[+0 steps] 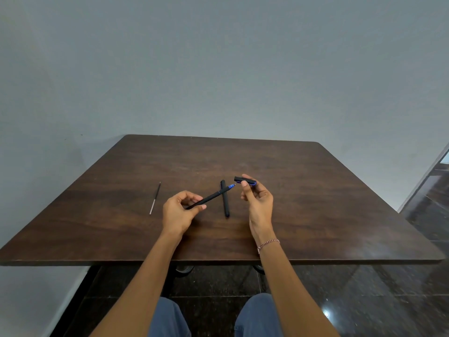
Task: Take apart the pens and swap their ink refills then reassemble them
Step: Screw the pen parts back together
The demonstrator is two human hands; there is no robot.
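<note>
Two black pens out | my left hand (178, 211) grips the uncapped pen (211, 197) by its rear end, blue tip aimed at the cap (243, 180) pinched in my right hand (257, 200), just apart | second pen (226, 207) lies on the table (315, 203) beneath, possibly only a barrel | loose refill (155, 198) lies left, well apart

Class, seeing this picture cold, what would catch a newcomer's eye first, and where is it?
The left hand holds an uncapped, blue-tipped black pen, while the right hand pinches a black cap beside its tip. A second black pen lies on the table between the hands; a thin refill lies alone to the left.
</note>
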